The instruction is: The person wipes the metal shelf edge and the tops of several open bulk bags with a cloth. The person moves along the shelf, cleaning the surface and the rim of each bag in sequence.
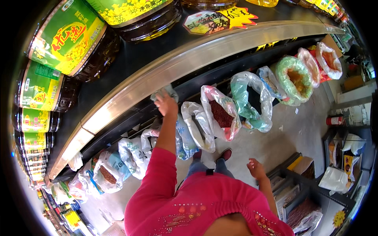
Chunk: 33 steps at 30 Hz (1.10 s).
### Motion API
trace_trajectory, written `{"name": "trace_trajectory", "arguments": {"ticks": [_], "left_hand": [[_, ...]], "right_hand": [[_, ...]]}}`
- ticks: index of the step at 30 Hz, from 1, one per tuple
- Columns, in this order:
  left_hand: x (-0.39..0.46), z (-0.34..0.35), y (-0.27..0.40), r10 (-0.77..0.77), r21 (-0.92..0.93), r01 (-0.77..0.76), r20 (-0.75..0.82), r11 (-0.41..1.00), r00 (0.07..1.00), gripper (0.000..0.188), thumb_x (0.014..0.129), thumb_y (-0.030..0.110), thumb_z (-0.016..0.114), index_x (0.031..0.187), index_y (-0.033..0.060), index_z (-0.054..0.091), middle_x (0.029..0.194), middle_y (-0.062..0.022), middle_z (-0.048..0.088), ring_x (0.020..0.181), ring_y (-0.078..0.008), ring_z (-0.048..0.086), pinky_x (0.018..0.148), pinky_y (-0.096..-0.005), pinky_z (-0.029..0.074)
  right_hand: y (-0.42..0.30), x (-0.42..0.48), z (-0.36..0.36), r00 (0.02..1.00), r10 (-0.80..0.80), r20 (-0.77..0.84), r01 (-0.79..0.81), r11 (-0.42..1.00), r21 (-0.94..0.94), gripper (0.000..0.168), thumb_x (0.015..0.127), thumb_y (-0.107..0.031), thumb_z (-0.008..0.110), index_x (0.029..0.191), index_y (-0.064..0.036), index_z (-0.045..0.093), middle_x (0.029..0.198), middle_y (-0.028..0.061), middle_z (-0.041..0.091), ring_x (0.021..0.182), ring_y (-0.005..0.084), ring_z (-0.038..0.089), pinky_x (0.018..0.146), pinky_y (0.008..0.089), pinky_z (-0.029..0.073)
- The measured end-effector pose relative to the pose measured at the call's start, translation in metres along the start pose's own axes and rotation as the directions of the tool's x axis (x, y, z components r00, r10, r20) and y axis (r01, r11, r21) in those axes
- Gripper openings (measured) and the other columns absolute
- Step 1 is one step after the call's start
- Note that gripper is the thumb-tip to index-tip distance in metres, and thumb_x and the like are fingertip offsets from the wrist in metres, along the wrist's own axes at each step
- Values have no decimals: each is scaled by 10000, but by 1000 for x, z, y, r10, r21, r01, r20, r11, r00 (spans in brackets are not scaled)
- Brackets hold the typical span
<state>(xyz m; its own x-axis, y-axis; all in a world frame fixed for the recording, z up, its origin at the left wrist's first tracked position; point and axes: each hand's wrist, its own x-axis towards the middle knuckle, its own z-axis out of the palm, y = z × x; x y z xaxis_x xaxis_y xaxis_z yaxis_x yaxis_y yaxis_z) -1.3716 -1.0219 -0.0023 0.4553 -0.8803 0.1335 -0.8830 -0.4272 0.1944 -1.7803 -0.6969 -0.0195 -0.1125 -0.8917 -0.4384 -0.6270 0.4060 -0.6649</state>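
Note:
My left hand (166, 103) reaches to the dark shelf just below the metal front rail (147, 73), its fingers pressed on a grey-green cloth (171, 92). Beneath that hand stand open plastic-lined sacks, among them a blue and white one (185, 138) and a white one (198, 126). My right hand (256, 168) hangs over the floor on the right, fingers loosely curled, with nothing visible in it. Above the rail, large bottles of rapeseed oil (69, 38) with green and yellow labels stand on the black shelf top (141, 56).
A row of open sacks, one with dark red grains (221, 114), lines the shelf's foot. Black bins (310, 183) with bagged goods stand at the lower right, a red cylinder (335, 120) beyond them. Paper price signs (206, 23) lie on the shelf edge.

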Motion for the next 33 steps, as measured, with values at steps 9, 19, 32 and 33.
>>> {"name": "trace_trajectory", "arguments": {"ticks": [9, 19, 32, 33], "left_hand": [[-9, 37, 121, 88, 22, -87, -52, 996, 995, 637, 802, 151, 554, 1390, 120, 310, 1357, -205, 278, 1084, -420, 400, 754, -457, 532], [-7, 47, 135, 44, 173, -29, -83, 984, 996, 568, 839, 179, 514, 1378, 154, 335, 1361, -194, 303, 1031, -361, 446, 673, -430, 536], [0, 47, 154, -108, 255, 93, 48, 963, 993, 761, 792, 301, 655, 1407, 145, 236, 1364, -211, 279, 1120, -385, 410, 740, -478, 524], [-4, 42, 159, -107, 251, 89, 57, 964, 993, 795, 770, 313, 687, 1403, 147, 236, 1376, -207, 255, 1121, -379, 403, 739, -475, 522]], "right_hand": [[35, 17, -25, 999, 5, 38, -5, 1000, -8, 331, 828, -186, 637, 1114, -33, 568, 861, 133, 641, 731, 245, 613, 690, 342, 498], [75, 52, -61, 993, -85, 85, 87, 996, -18, 350, 850, -233, 612, 1142, -49, 551, 887, 148, 653, 792, 266, 638, 714, 356, 498], [96, 79, -129, 1000, 1, -12, 0, 995, 104, 314, 847, -219, 606, 1113, -58, 569, 799, 120, 637, 732, 241, 625, 676, 346, 491], [105, 82, -135, 1000, 4, -26, -1, 994, 113, 311, 846, -220, 605, 1111, -60, 572, 795, 122, 636, 728, 241, 625, 672, 344, 491]]}}
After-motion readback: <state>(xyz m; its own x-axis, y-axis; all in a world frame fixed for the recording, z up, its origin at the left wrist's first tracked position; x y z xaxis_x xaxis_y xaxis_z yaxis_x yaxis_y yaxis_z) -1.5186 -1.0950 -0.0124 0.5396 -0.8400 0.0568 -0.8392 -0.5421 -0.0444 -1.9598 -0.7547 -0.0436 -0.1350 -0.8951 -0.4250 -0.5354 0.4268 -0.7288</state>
